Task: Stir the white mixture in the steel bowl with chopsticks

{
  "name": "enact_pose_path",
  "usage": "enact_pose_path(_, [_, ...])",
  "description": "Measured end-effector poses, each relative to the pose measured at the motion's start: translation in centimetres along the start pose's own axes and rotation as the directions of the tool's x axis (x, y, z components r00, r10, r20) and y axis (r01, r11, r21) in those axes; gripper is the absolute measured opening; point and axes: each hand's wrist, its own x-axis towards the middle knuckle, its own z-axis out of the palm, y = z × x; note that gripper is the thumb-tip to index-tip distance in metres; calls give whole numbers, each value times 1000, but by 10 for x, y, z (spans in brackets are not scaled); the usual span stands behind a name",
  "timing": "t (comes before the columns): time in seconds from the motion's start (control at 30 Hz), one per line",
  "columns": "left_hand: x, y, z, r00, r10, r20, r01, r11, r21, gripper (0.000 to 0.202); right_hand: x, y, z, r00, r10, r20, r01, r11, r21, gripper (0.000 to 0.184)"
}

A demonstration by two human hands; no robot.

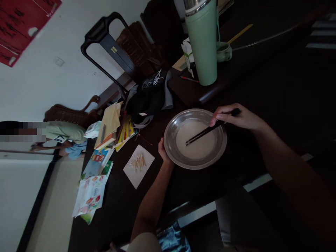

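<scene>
A round metal bowl (168, 138) with a wide rim stands on the dark table, holding a whitish liquid (183, 134). My left hand (164, 151) grips the bowl's near left edge, its fingers partly hidden beneath the rim. Over the far right of the bowl, my right hand (231, 117) is closed around a pair of black chopsticks (202, 133). Their tips reach down to the liquid. Left of the bowl, a white paper square (133, 177) carries a small heap of toothpick-like sticks (138, 161).
A tall green tumbler (203, 49) rises behind the bowl, beside a small green cup (223, 52). Books (109, 122), a printed packet (90, 194) and a black bag (147, 98) lie on the left part of the table (115, 213). A person (63, 131) is beyond it.
</scene>
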Motion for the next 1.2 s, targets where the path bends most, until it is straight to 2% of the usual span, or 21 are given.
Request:
enact_pose_path(0.07, [0,0,1,1000,1,-12,-1,1000,-4,25,1,1,0,993,-30,-114,25,999,-46,34])
enact_pose_path(0.17, [-1,0,2,1000,4,-17,-4,1000,8,26,-2,2,-5,926,-57,-374,40,998,-54,39])
enact_pose_path(0.23, [-1,0,2,1000,13,-19,-12,1000,17,26,-4,1,-7,901,-47,-432,42,999,-21,44])
enact_pose_path(0.3, [-2,0,2,1000,17,-11,-17,1000,22,26,-5,0,-7,937,-16,-350,24,1000,19,45])
enact_pose_path(0.37, [-2,0,2,1000,20,0,-20,999,30,27,-4,-1,-5,986,9,-169,-2,999,39,42])
enact_pose_path(0.43, [-2,0,3,1000,18,5,-18,999,35,27,-1,-2,-2,1000,6,-24,-5,1000,26,38])
enact_pose_path(0.47, [-2,0,3,1000,16,4,-16,999,34,27,-1,-2,-1,1000,-6,-9,6,1000,10,36])
enact_pose_path(0.53, [-2,0,3,1000,11,3,-11,1000,25,27,0,0,-1,994,-36,-103,34,999,-25,34])
enact_pose_path(0.6, [-2,0,3,1000,9,3,-9,1000,13,26,-1,1,-3,959,-59,-278,48,998,-46,35])
enact_pose_path(0.67, [-2,1,2,1000,3,5,-3,1000,2,26,-3,3,-7,920,-62,-386,52,998,-35,39])
enact_pose_path(0.73, [-2,1,1,1000,-8,13,8,1000,-5,26,-4,4,-8,929,-40,-367,41,999,-5,42])
enact_pose_path(0.83, [-3,1,1,999,-31,19,31,999,-9,28,-2,4,-4,989,-9,-145,14,999,29,41])
enact_pose_path(0.9, [-3,1,2,1000,-28,-1,28,999,-16,28,0,4,0,998,-25,-55,26,999,18,38])
enact_pose_path(0.93, [-2,1,3,1000,-22,-12,21,1000,-18,28,1,4,1,997,-39,-68,40,999,3,37])
enact_pose_path(1.0, [-2,1,4,1000,-8,-29,8,1000,-16,27,1,5,0,976,-69,-205,63,997,-37,36])
enact_pose_path(1.1, [-1,1,3,1000,-1,-24,1,1000,-8,28,-1,6,-4,902,-96,-421,84,995,-47,40])
enact_pose_path(1.13, [-1,1,2,1000,4,-16,-4,1000,-6,28,-2,6,-6,892,-93,-442,86,996,-36,42])
enact_pose_path(1.2, [0,0,1,1000,11,-2,-11,1000,-6,27,-3,5,-6,928,-63,-367,68,998,0,43])
